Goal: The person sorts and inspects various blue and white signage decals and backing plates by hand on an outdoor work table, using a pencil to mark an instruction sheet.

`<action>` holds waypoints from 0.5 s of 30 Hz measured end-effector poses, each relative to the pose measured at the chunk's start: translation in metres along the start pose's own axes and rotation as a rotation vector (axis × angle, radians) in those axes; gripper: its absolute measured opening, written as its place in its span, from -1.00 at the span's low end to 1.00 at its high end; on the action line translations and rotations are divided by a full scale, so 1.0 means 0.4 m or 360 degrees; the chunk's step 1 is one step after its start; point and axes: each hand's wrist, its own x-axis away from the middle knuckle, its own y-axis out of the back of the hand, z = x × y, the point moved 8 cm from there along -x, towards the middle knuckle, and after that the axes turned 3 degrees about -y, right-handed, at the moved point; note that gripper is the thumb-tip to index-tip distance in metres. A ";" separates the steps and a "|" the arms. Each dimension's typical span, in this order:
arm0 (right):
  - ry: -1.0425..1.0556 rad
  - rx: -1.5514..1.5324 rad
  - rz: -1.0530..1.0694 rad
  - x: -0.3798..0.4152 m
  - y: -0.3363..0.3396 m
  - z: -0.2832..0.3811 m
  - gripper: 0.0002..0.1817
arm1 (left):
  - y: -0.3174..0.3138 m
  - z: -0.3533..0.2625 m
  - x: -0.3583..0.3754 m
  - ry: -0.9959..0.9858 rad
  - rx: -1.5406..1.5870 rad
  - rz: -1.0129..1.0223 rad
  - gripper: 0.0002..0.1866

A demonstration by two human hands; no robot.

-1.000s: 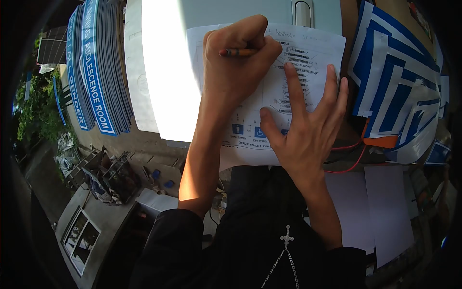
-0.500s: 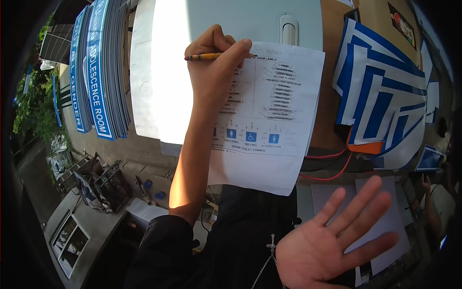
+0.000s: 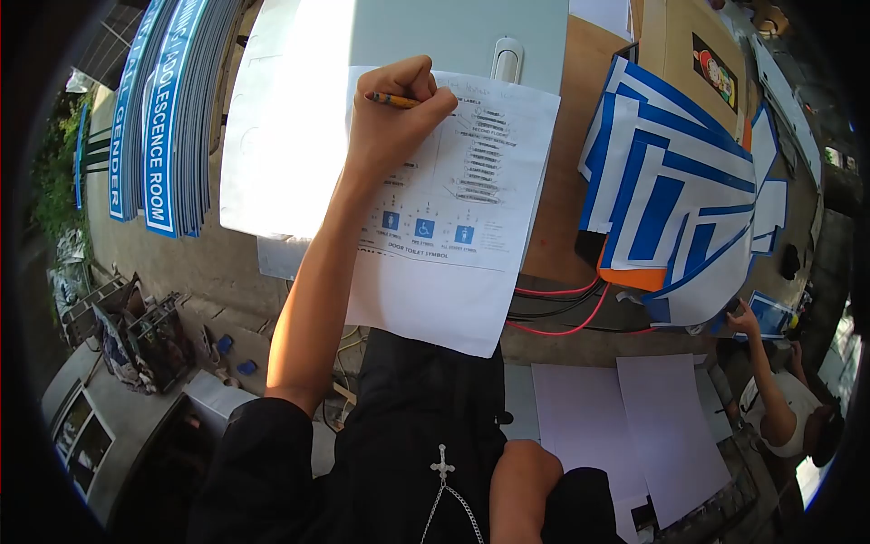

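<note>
Over the printed sheet: the left hand is curled with its back upward, fingers folded tight around a pencil.
Left forearm: it rises from a black sleeve, slanting up and rightward across the sheet's left side.
Pencil: near the sheet's upper left; its long axis runs almost level, dipping slightly to the right. One end points left; the other is hidden in the grip, so contact with the paper cannot be told.
Sheet: on a pale casing, long axis leading away from the body, top leaning a little right, lower end past the casing's near edge.
Right arm: bent low, right of a cross pendant; the right hand is out of view, its state impossible to tell.
Blue-and-white strips: fanned right of the casing.
</note>
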 end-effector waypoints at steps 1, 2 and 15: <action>0.0003 0.0139 0.0010 -0.012 0.026 -0.011 -0.48 | -0.007 -0.001 0.007 -0.0018 -0.0062 0.0036 -0.61; 0.0011 0.0311 0.0031 -0.031 0.054 -0.029 -0.48 | -0.010 -0.003 0.004 -0.0041 -0.0057 0.0026 -0.62; -0.0036 0.2793 0.1026 -0.026 0.338 -0.517 -0.54 | -0.032 -0.024 0.002 -0.0021 -0.0296 0.0136 -0.67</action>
